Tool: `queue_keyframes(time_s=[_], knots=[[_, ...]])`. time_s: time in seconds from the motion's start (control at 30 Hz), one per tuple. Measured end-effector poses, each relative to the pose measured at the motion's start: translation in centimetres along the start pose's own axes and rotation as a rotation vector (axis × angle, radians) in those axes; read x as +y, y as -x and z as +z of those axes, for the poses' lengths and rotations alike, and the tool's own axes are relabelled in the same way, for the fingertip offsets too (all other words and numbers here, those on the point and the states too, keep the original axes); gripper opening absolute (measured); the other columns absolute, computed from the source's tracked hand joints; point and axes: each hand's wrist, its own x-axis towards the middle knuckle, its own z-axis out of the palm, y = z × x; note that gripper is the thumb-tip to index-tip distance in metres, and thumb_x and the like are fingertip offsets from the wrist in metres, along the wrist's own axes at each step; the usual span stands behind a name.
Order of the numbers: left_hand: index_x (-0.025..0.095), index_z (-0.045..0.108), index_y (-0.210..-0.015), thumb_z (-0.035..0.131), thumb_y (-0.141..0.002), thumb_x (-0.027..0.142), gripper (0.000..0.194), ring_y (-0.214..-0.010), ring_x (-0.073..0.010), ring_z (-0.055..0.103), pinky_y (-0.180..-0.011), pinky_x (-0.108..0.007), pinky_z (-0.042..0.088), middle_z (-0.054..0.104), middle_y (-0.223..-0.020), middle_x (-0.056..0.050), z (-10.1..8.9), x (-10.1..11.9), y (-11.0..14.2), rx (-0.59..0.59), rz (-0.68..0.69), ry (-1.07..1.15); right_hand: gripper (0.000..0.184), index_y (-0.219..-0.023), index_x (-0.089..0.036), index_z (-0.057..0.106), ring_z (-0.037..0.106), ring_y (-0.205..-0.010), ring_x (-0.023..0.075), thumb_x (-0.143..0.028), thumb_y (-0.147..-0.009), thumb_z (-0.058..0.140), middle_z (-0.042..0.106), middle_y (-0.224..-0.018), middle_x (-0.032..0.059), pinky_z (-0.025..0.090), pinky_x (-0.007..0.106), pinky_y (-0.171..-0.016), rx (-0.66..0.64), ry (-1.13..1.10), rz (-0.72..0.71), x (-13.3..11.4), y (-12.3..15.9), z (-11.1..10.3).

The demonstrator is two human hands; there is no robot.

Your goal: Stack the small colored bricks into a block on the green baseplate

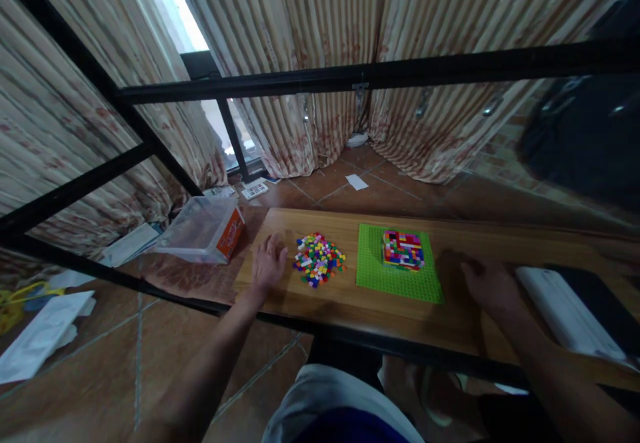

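Note:
My left hand (269, 263) rests on the wooden board at its left end, fingers loosely bent and thumb apart, with nothing visible in it. Just to its right lies a pile of small multicoloured building bricks (319, 260). A green studded baseplate (370, 273) lies flat farther right. On its upper middle stands a block of stacked coloured bricks (403, 251), mostly red, pink, blue and yellow on top. My right hand (487, 284) is over the board to the right of the baseplate, apart from it. Its fingers are dim but look apart, holding nothing that shows.
A clear plastic box (197, 230) with an orange label stands left of the board. A white flat device (570, 310) lies on the right, beside a dark flat object (600, 296). A black metal rail (300, 80) crosses in front of the curtains (320, 23).

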Motion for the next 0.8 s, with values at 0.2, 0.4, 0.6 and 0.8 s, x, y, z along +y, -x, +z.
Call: queue_keyframes(time_s=[0.2,0.4,0.6,0.8], knots=[[0.011,0.05,-0.135,0.038,-0.099,0.042,0.049,-0.132,-0.027,0.049,-0.112,-0.045,0.038,0.054,-0.14,-0.018,2.4,2.6,-2.8,-0.102,0.105,0.078,0.032,-0.111,-0.018,0.063,0.062,-0.108,0.0271,-0.038,-0.092,0.047,0.066,-0.114,0.015,0.05,0.044,-0.095,0.052,-0.3,-0.255,-12.7,5.7,-1.7],[0.018,0.062,-0.124,0.031,-0.102,0.035,0.041,-0.126,-0.0195,0.055,-0.109,-0.039,0.04,0.064,-0.131,-0.01,3.7,5.0,-4.0,-0.126,0.168,0.149,0.029,-0.117,-0.021,0.061,0.059,-0.111,0.0255,-0.025,-0.092,0.045,0.064,-0.118,0.012,0.05,0.045,-0.097,-0.227,-0.369,-0.372,-21.9,10.0,2.8],[0.019,0.07,-0.106,0.031,-0.103,0.034,0.042,-0.112,-0.0188,0.062,-0.101,-0.036,0.043,0.072,-0.114,-0.008,4.2,6.7,-4.2,-0.108,0.141,0.197,0.025,-0.107,-0.019,0.062,0.059,-0.099,0.0252,-0.017,-0.09,0.045,0.063,-0.104,0.0109,0.05,0.041,-0.089,-0.246,-0.255,-0.331,-22.4,8.9,4.9],[0.019,0.072,-0.102,0.035,-0.103,0.038,0.042,-0.109,-0.0194,0.062,-0.099,-0.037,0.042,0.073,-0.11,-0.007,4.7,8.6,-3.9,-0.093,0.068,0.231,0.024,-0.106,-0.02,0.063,0.06,-0.094,0.0233,-0.016,-0.09,0.045,0.061,-0.102,0.0096,0.05,0.037,-0.084,-0.277,-0.221,-0.315,-22.4,8.6,5.6]])
